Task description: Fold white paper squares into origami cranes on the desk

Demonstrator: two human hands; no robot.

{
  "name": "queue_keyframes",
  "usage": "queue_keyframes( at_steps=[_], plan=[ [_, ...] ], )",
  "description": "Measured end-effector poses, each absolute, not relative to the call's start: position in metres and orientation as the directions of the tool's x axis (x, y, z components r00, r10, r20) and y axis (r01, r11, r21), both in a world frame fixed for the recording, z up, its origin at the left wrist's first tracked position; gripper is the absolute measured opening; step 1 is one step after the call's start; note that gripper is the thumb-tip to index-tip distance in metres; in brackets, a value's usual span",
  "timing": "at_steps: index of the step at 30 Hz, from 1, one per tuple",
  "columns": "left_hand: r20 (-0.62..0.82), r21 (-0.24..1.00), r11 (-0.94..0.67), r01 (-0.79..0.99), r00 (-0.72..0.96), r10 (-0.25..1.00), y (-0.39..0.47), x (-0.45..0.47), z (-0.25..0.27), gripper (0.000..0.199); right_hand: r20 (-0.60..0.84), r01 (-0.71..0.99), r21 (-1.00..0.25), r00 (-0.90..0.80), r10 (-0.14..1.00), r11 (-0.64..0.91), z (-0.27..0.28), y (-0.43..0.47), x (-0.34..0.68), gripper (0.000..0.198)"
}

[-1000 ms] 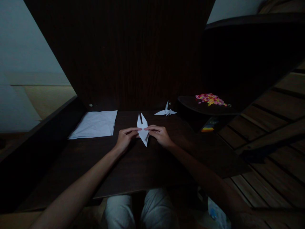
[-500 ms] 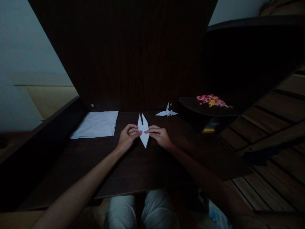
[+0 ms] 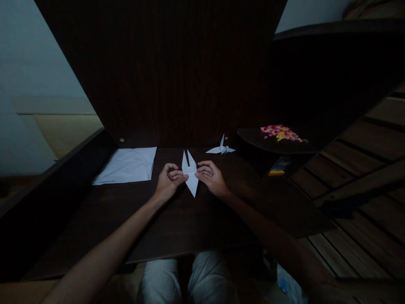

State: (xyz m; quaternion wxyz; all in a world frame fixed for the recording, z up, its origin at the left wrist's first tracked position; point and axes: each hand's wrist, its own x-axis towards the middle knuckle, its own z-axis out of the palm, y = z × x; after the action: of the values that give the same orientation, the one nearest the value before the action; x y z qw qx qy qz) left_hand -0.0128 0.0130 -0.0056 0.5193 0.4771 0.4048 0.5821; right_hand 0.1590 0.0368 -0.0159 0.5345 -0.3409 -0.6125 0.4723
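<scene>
A folded white origami paper point(image 3: 191, 179) is held between my two hands above the dark desk. It is a narrow diamond, with two points split by a slit at the far end and a single point towards me. My left hand point(image 3: 169, 180) pinches its left edge, thumb on top and fingers curled behind. On the opposite edge, my right hand point(image 3: 212, 177) grips it the same way, its thumb near the middle crease. Beyond my right hand, a finished white paper crane point(image 3: 223, 148) stands at the back of the desk.
White paper sheets point(image 3: 126, 165) lie stacked at the back left of the desk point(image 3: 164, 236). Small pink, red and yellow pieces point(image 3: 281, 132) are heaped on a raised rounded shelf point(image 3: 253, 140) at right. A dark panel point(image 3: 177, 76) rises behind, and a low side board point(image 3: 63, 181) borders the left.
My right thumb has drawn back slightly towards the paper's right edge, and my right fingers have shifted a little. The lower layers no longer show beside the near point. Both hands keep their hold.
</scene>
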Motion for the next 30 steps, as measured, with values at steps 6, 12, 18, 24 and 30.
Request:
queue_keyframes(
  at_steps=[6, 12, 18, 24, 30],
  plan=[
    [0.123, 0.959, -0.12, -0.257, -0.005, 0.992, 0.0125, -0.0113, -0.0063, 0.053, 0.353, -0.123, -0.934, -0.164, 0.921, 0.335, -0.0118, 0.0348, 0.1579, 0.038],
    [0.096, 0.983, -0.083, -0.163, 0.072, 0.993, 0.0107, -0.0114, -0.0042, 0.041, 0.361, -0.14, -0.929, -0.153, 0.92, 0.342, -0.0091, 0.0314, 0.1563, 0.04],
    [0.121, 0.992, -0.117, -0.047, 0.088, 0.989, 0.0075, -0.0108, -0.0007, 0.029, 0.293, -0.135, -0.953, -0.187, 0.938, 0.271, -0.0098, 0.0339, 0.159, 0.04],
    [0.157, 0.986, -0.161, 0.031, 0.106, 0.982, 0.0073, -0.0132, -0.0025, 0.03, 0.221, -0.088, -0.975, -0.246, 0.944, 0.205, -0.0151, 0.039, 0.1582, 0.029],
    [0.168, 0.981, -0.179, 0.078, 0.129, 0.977, 0.0076, -0.0134, -0.003, 0.033, 0.236, -0.06, -0.972, -0.242, 0.941, 0.229, -0.0134, 0.0367, 0.1596, 0.028]
  ],
)
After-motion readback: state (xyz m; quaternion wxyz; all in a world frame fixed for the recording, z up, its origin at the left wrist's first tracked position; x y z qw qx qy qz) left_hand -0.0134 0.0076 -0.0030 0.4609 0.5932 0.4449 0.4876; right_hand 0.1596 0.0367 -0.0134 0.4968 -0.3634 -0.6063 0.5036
